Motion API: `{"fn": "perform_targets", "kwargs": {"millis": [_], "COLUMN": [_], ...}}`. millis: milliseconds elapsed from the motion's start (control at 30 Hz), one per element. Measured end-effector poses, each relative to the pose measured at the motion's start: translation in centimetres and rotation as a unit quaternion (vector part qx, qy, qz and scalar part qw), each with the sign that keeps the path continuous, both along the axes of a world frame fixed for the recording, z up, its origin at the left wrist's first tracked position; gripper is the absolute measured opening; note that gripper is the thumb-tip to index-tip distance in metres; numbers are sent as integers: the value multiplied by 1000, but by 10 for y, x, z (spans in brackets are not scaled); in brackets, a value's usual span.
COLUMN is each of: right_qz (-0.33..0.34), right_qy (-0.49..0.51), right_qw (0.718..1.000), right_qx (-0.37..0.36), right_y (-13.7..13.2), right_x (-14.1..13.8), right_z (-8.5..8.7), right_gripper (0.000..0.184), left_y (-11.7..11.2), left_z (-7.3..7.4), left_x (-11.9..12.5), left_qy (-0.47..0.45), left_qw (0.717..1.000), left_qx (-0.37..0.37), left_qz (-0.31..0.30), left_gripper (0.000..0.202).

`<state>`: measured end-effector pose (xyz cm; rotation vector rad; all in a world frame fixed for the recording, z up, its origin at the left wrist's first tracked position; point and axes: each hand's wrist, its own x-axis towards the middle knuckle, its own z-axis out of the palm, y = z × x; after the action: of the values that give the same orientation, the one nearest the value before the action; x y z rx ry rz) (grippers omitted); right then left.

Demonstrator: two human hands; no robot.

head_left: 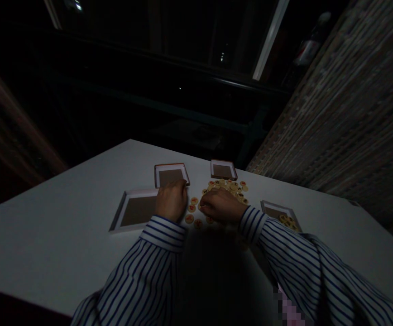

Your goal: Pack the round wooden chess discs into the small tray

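Round wooden Chinese chess pieces (194,200) with red or dark characters lie spread on the white table, most in a pile beyond my right hand. My right hand (222,204) reaches over them palm down, its fingers drawn together on a pale chess piece (200,206) at their tips. To its left, my left hand (171,199) is curled at the near edge of a small open box (187,182), overlapping the corner of a larger tray-like box (117,218). The back of that hand hides whatever its fingers hold.
Another small open box (234,175) stands behind the pile. At the right, an open box (263,207) holds several chess pieces (286,220). The white table (64,222) meets a curtain (325,117) at right. A dark bottle (308,50) stands near the window.
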<state>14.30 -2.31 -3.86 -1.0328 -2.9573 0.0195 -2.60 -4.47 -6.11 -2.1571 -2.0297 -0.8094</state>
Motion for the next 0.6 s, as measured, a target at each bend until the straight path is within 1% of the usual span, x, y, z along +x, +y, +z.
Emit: {"fn": "perform_targets", "kwargs": {"millis": [167,333,467,600], "right_qz": [10,16,-32,-46], "right_qy": [-18,-2,-11,-21], "right_qw": [1000,1000,999,999], "right_qx": [9,7,15,4], "right_y": [-1,1,4,6], "right_x": [-5,3,17,26], "right_z": [-8,-4,2,-1], "right_gripper": [26,25,24,25], "left_y": [0,0,0,2], "left_z": [-1,-2,-2,-4], "left_x": [0,1,4,8], "left_qy": [15,15,10,-5], "left_qw": [1000,1000,1000,999], "left_qx": [2,-2,-4,4], "left_qz": [-6,-6,-19,-45], "left_gripper": [31,31,31,32]}}
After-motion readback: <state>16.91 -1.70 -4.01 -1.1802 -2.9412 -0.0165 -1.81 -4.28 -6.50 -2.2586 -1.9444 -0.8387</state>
